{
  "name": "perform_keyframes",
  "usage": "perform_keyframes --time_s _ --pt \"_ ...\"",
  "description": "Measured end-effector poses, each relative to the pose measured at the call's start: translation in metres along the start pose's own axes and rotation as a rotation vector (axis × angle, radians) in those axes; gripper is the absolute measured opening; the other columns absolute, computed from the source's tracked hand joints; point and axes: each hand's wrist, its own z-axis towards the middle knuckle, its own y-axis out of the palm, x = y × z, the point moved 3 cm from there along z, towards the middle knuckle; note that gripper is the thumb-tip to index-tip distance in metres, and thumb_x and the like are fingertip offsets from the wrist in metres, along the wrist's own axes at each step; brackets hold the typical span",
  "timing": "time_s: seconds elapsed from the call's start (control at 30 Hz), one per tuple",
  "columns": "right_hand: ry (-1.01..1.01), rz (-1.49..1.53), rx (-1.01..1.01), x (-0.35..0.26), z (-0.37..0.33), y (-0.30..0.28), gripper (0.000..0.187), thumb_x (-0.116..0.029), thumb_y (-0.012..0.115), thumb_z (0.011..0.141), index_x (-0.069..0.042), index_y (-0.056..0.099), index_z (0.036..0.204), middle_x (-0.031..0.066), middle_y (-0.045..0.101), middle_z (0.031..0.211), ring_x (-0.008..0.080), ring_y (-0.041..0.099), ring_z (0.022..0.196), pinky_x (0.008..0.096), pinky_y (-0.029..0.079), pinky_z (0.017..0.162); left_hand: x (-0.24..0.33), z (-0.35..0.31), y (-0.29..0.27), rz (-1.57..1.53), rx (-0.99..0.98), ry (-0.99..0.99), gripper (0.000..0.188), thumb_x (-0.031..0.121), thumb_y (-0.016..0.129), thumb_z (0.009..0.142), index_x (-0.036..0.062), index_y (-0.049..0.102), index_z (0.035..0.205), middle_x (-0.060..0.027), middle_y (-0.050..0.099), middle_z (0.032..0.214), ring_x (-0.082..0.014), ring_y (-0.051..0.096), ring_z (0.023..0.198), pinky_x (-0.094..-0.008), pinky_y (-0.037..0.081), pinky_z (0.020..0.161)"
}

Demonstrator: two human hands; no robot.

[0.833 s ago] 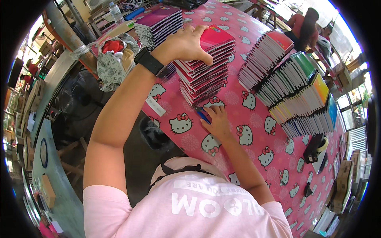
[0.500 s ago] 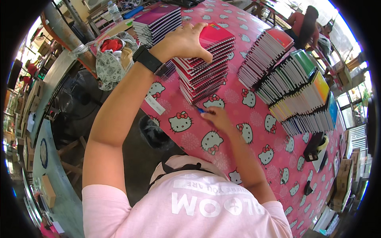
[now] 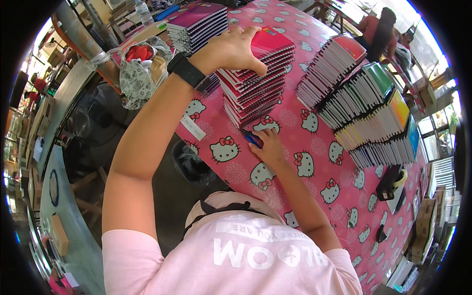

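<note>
A tall stack of red spiral-bound notebooks (image 3: pixel 256 91) stands at the table's near left edge, its wire bindings facing me. Across its top lies my left hand (image 3: pixel 233 51), open, with the thumb spread toward the binding side. At the foot of the stack my right hand (image 3: pixel 268 146) grips a small tool with blue handles (image 3: pixel 253 139). Its dark tip is by the lowest notebooks; whether it is pliers or scissors I cannot tell. Behind my left hand rises a stack of purple spiral notebooks (image 3: pixel 192 28), partly hidden by it.
Notebooks in red (image 3: pixel 330 69), green (image 3: pixel 358 91), yellow (image 3: pixel 374 120) and blue (image 3: pixel 386 150) stand in rows at right on the pink patterned table (image 3: pixel 314 196). A tape dispenser (image 3: pixel 391 181) is nearer. A white paper strip (image 3: pixel 193 127) and a plastic bag (image 3: pixel 142 73) are at left.
The fingers of my right hand have opened wider around the blue handles, which now show spread apart. My left hand stays on the red stack.
</note>
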Motion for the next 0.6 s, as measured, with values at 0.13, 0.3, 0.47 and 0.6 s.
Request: perform_keyframes --time_s 0.13,0.3,0.47,0.6 --pt "0.295 0.367 -0.36 0.029 0.019 0.0 0.033 -0.027 0.069 0.073 -0.003 0.065 0.096 0.0118 0.065 0.085 0.0269 0.059 0.081 0.0376 0.047 0.075 0.004 -0.001 -0.001 0.004 -0.036 -0.025 0.101 0.047 0.075 0.056 0.0104 0.031 0.139 -0.0234 0.046 0.127 -0.0375 0.046 0.117 -0.0399 0.038 0.098" --pt "0.751 0.873 -0.837 0.031 0.045 -0.016 0.034 -0.034 0.068 0.075 -0.002 0.066 0.089 0.0132 0.064 0.081 0.0229 0.063 0.078 0.039 0.049 0.072 0.001 -0.002 -0.004 -0.009 -0.029 -0.008 0.101 0.047 0.075 0.056 0.0102 0.031 0.139 -0.0244 0.045 0.128 -0.0389 0.046 0.117 -0.0409 0.038 0.099" --pt "0.176 0.047 -0.277 0.014 0.019 -0.007 0.041 -0.034 0.069 0.069 -0.006 0.064 0.098 0.0123 0.062 0.092 0.0289 0.057 0.092 0.0396 0.048 0.079 0.003 0.0 -0.005 0.003 -0.032 -0.034 0.1 0.047 0.074 0.056 0.0121 0.031 0.139 -0.0239 0.046 0.127 -0.0385 0.046 0.117 -0.0411 0.039 0.098" --pt "0.102 -0.076 -0.042 -0.008 0.003 0.002 0.044 -0.031 0.07 0.067 -0.008 0.063 0.103 0.014 0.059 0.096 0.0337 0.051 0.094 0.0433 0.045 0.082 0.002 0.0 -0.001 0.019 -0.019 -0.041 0.101 0.048 0.074 0.055 0.0132 0.031 0.139 -0.0238 0.048 0.125 -0.0394 0.048 0.114 -0.0409 0.039 0.097"
